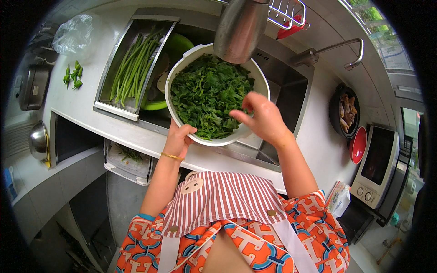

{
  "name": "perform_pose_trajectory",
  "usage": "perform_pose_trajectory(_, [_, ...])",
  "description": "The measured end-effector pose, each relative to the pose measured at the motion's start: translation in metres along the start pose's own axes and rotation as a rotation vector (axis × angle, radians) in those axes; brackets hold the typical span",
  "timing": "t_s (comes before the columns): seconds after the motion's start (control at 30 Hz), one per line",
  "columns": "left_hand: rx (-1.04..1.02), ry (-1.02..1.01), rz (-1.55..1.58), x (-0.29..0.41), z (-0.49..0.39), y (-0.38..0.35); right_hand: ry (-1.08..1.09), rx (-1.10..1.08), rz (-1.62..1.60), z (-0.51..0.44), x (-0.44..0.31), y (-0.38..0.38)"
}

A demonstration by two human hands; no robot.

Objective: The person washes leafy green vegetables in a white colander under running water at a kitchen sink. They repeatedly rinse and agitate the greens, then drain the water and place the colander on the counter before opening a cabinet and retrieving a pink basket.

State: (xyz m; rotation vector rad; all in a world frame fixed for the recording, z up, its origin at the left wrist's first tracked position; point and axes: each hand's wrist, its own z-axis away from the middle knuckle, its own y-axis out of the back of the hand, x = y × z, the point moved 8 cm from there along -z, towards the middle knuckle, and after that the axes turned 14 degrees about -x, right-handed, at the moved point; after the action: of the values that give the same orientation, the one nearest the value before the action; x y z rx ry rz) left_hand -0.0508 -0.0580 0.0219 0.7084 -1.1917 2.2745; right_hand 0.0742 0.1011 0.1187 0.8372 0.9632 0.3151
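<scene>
A round white colander-like basin (173, 112) full of chopped leafy greens (211, 92) is held over the steel sink (290, 99). My left hand (180, 138) grips its near-left rim, thumb over the edge. Above the right side of the greens hovers my right hand (264, 117), thumb and fingers apart, with nothing seen between them. The metal faucet head (240, 32) hangs over the far rim of the basin; no water is seen running. Partly hidden behind the basin, a bright green bowl (182, 42) sits in the sink.
Long green stalks (136, 68) lie in a steel tray across the sink's left side. Green peppers (73, 75) and a clear plastic bag (73, 34) rest on the left counter. At right are a black pot of meat pieces (348, 112), a red bowl (358, 145) and a microwave (375, 165).
</scene>
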Motion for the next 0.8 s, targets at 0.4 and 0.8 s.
perform_pose_trajectory(0.4, [0.046, -0.016, -0.092, 0.001, -0.001, 0.001, -0.15, -0.523, 0.057, -0.01, 0.018, -0.065])
perform_pose_trajectory(0.8, [0.016, -0.039, -0.064, 0.007, 0.0, -0.006, -0.125, -0.437, -0.334, -0.006, 0.023, -0.024])
